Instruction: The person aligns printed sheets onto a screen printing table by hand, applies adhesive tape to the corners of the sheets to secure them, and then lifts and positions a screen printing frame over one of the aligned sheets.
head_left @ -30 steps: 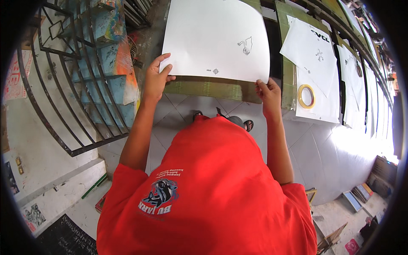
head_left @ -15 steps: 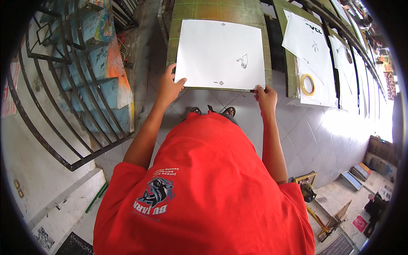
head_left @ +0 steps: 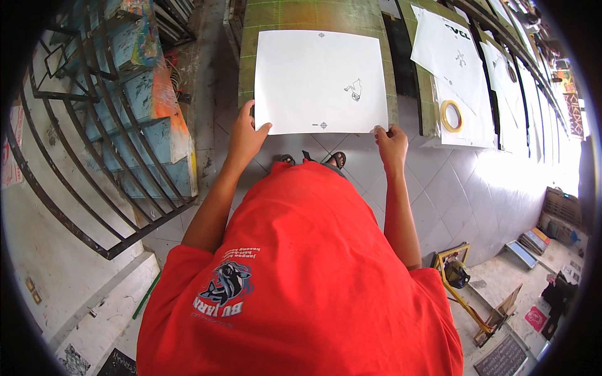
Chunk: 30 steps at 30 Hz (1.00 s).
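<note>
Paper sheet (head_left: 307,81) covers part of a green board (head_left: 313,15), near corners pinched by left hand (head_left: 247,136) and right hand (head_left: 393,147).

Both bare arms reach forward from the short sleeves of a red fabric T-shirt (head_left: 301,269). The left forearm (head_left: 216,197) slants inward along the shirt's left side; the right forearm (head_left: 403,210) runs more nearly straight along its right. The left hand (head_left: 244,138), ahead of the shirt and to its left, spreads its thumb from the outstretched fingers. The right hand (head_left: 393,147), ahead and to its right, brings thumb and forefinger together.
</note>
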Each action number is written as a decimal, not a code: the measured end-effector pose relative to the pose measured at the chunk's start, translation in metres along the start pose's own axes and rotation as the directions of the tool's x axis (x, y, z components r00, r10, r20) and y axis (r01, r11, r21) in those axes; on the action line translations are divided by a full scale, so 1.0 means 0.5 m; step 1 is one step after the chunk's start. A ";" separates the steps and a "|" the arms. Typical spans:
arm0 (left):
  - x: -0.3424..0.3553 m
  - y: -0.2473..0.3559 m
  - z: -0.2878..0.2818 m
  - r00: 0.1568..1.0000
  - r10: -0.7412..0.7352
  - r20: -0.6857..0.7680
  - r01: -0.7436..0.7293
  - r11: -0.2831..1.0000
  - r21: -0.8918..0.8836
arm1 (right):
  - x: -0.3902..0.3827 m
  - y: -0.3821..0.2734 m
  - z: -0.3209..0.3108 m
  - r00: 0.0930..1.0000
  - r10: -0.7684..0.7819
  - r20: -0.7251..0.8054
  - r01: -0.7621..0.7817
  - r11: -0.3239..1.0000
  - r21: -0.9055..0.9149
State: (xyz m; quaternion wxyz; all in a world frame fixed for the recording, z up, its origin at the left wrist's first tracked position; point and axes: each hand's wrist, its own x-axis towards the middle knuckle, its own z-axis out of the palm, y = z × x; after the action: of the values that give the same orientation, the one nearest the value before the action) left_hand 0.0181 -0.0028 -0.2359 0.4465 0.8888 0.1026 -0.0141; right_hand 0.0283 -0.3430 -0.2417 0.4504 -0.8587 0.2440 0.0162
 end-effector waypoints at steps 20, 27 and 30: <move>-0.012 0.035 -0.015 1.000 -0.030 0.008 0.028 0.988 0.150 | 0.006 0.009 0.005 0.998 -0.051 -0.034 0.049 0.998 -0.035; -0.009 0.036 -0.015 1.000 -0.025 0.013 0.022 0.979 0.201 | 0.010 0.013 0.007 0.997 -0.048 -0.054 0.045 0.998 -0.050; -0.010 0.043 -0.017 0.998 -0.053 0.027 0.046 0.979 0.199 | 0.011 0.014 0.008 0.997 -0.050 -0.055 0.048 0.998 -0.043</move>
State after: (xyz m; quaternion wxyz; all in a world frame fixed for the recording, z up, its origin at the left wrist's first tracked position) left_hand 0.0169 -0.0095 -0.2131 0.3568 0.9257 0.1155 -0.0495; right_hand 0.0310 -0.3456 -0.2509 0.4256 -0.8737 0.2351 -0.0138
